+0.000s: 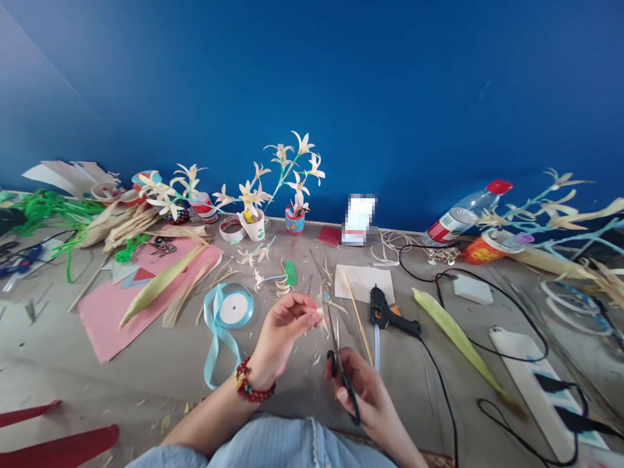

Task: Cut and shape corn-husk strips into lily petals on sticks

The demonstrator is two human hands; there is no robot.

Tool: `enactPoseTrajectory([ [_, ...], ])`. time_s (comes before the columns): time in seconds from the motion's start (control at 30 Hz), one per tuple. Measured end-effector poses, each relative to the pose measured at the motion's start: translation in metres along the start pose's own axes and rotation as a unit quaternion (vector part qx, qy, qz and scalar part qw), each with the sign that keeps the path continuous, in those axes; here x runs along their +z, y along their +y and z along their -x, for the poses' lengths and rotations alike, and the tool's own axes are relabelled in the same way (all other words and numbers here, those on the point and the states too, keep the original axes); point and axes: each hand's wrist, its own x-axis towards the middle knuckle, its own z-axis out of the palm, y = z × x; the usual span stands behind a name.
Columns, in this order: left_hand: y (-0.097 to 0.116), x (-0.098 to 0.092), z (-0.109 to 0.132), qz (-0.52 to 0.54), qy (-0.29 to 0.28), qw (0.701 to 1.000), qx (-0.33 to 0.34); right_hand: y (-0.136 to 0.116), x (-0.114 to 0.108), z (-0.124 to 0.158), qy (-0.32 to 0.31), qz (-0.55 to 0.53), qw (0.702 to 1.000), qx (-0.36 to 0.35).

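Note:
My left hand [291, 317], with a red bead bracelet at the wrist, is closed in a pinch on a small pale husk piece [322, 317]. Black-handled scissors [347, 383] are gripped in my right hand [368, 389], their blades pointing up and away beside that piece. Whether the blades touch it I cannot tell. Just beyond my hands lie thin sticks [358, 315], a white sheet [364, 281] and a black glue gun [385, 312]. A roll of light blue ribbon [251, 311] sits left of my left hand, and small pale scraps are scattered nearby.
Cups with pale husk flowers [253, 224] stand along the blue wall. A pink sheet [110, 325] with a husk [158, 287] lies left. At right are a tilted bottle [458, 218], a green husk [455, 335], a power strip [531, 390] and looping black cables.

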Motion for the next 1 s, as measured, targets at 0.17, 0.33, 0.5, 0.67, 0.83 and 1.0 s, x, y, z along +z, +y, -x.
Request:
enactPoseTrajectory([
  [0.17, -0.005, 0.003, 0.000, 0.008, 0.003, 0.999, 0.034, -0.001, 0.001, 0.001, 0.002, 0.045, 0.999, -0.009],
  [0.33, -0.010, 0.009, 0.001, -0.029, -0.012, 0.996, 0.082, -0.005, 0.007, -0.004, 0.014, 0.011, 1.000, -0.008],
  [0.5, -0.011, 0.010, 0.004, -0.089, -0.009, 0.990, 0.107, -0.008, 0.010, -0.008, 0.019, -0.022, 1.000, 0.012],
  [0.67, -0.009, 0.012, 0.007, -0.117, 0.001, 0.986, 0.120, -0.009, 0.010, -0.009, 0.019, -0.030, 0.999, 0.006],
  [0.83, -0.009, 0.016, 0.009, -0.135, 0.015, 0.983, 0.125, -0.005, 0.011, -0.010, 0.024, -0.026, 0.999, 0.004],
  [1.0, -0.011, 0.017, 0.009, -0.141, 0.008, 0.981, 0.132, 0.001, 0.009, -0.009, 0.031, -0.008, 0.999, 0.000],
])
